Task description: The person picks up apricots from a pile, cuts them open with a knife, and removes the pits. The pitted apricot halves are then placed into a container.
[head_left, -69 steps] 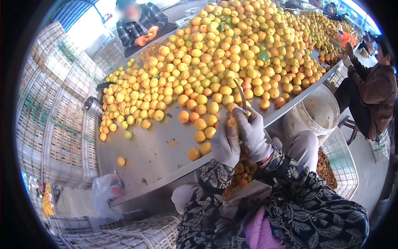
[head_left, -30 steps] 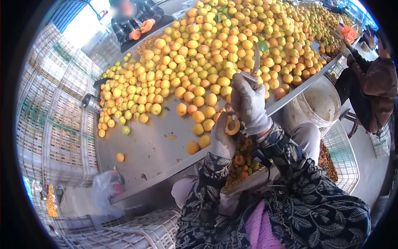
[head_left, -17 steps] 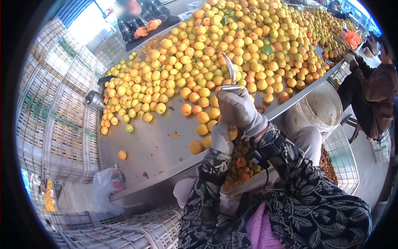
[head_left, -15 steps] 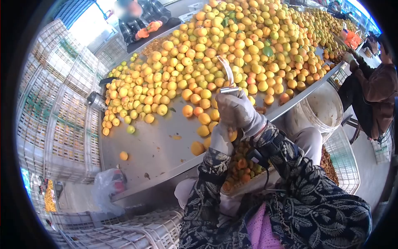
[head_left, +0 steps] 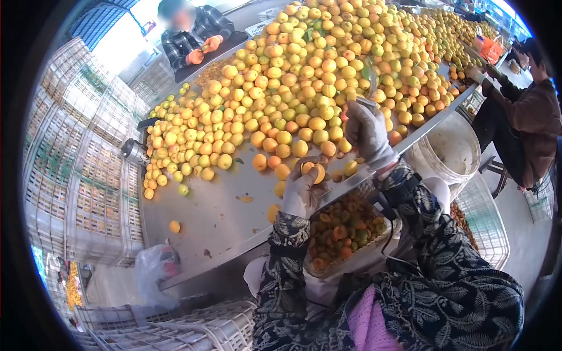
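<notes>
My left hand, in a pale glove, has its fingers curled round a yellow-orange apricot that looks split in two, above the table's front edge. To the right, my gloved right hand is closed on a pitting knife with a metal collar and a thin curved blade; its handle is hidden in my fist. The heap of whole apricots lies just beyond both hands. Below them, in front of my lap, a crate holds cut apricot halves.
The metal table has a raised front edge. A white bucket stands at the right, by a seated co-worker. Another person in orange gloves is across the table. Stacked plastic crates line the left; a plastic bag hangs there.
My hands were close together, with the knife upright above them. They have since parted: the right moved up and rightward with the knife, the left moved slightly left, showing the apricot and crate.
</notes>
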`<state>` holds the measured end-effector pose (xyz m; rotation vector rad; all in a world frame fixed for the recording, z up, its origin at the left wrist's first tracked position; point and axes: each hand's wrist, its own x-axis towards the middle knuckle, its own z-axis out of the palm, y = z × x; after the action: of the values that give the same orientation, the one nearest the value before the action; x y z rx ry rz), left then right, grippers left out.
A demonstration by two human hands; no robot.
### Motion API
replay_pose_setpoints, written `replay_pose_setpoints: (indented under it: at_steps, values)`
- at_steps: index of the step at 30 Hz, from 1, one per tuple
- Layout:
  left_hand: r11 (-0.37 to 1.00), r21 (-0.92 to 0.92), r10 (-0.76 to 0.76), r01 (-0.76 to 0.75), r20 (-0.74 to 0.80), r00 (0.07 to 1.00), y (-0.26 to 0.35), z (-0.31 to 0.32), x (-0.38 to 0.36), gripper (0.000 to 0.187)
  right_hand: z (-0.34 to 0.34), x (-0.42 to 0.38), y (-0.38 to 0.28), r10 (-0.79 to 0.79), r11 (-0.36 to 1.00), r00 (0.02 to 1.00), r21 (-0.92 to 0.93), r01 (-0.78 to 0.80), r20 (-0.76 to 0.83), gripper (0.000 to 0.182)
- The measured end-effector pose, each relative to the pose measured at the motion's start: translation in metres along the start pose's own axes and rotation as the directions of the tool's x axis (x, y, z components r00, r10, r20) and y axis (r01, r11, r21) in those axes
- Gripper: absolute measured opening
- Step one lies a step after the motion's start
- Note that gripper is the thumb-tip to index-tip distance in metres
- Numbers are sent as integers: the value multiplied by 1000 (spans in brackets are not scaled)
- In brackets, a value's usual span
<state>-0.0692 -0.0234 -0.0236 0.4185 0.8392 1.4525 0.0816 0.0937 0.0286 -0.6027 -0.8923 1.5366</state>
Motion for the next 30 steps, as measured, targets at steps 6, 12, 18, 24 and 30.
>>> replay_pose_setpoints:
  at_steps: [6,12,18,24,30]
  values:
    - [932,357,149,-53,-245,958,-9,3,13,19,-51,-9,-4,136,871,991,-478,-112,15,29]
    - [892,440,260,-101,-317,912,-19,-11,25,29,-48,-12,-9,427,-55,896,-985,164,126,49]
    - [931,349,51,-104,159,986,-10,10,-10,31,-38,-6,2,490,-248,861,-924,292,140,48]
    - [937,227,268,-265,18,963,-18,8,-10,37,-58,-14,2,527,531,829,-834,-149,187,37]
    - [867,210,405,-452,234,884,-21,16,-12,47,-27,-57,14,505,862,774,-176,-475,383,36]
